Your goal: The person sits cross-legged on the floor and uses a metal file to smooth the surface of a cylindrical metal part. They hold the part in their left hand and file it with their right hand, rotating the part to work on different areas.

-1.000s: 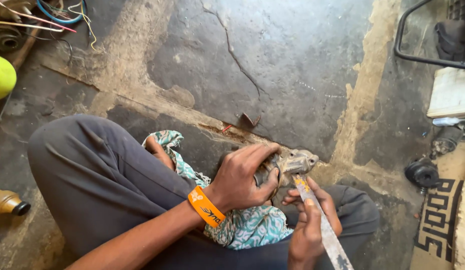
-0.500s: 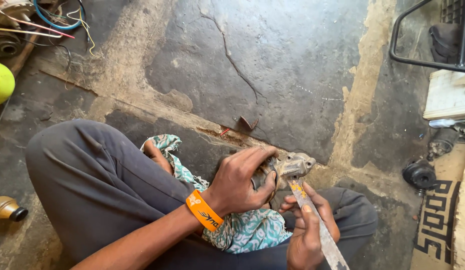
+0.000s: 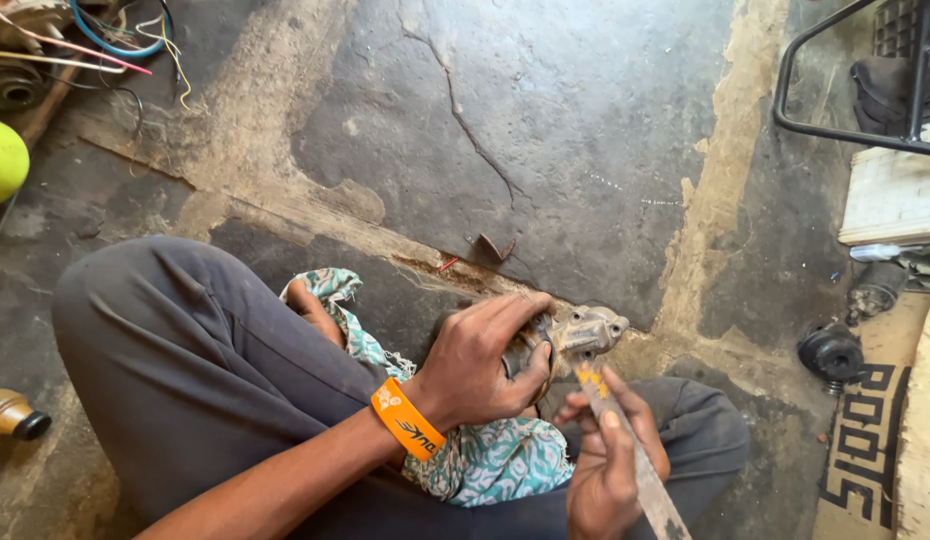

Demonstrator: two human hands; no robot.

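I sit on the floor with my legs folded. My left hand [image 3: 485, 365], with an orange band on its wrist, grips a dirty grey metal part [image 3: 581, 331] over my lap. My right hand [image 3: 610, 465] holds a long flat metal blade [image 3: 625, 445] with a yellowed stretch near the tip. The blade's tip rests against the metal part. A green patterned cloth [image 3: 490, 460] lies under both hands, across my dark trousers.
Cracked concrete floor ahead. Coloured wires [image 3: 105, 40] and a motor part lie at the top left, a yellow-green object [image 3: 3, 160] at the left edge, a brown bottle [image 3: 13, 415] lower left. A black frame [image 3: 835, 90], white board, round black part [image 3: 831, 352] and patterned mat stand at the right.
Both hands stay on the part and the blade, with only a slight shift of the blade against the part. The view has drifted a little.
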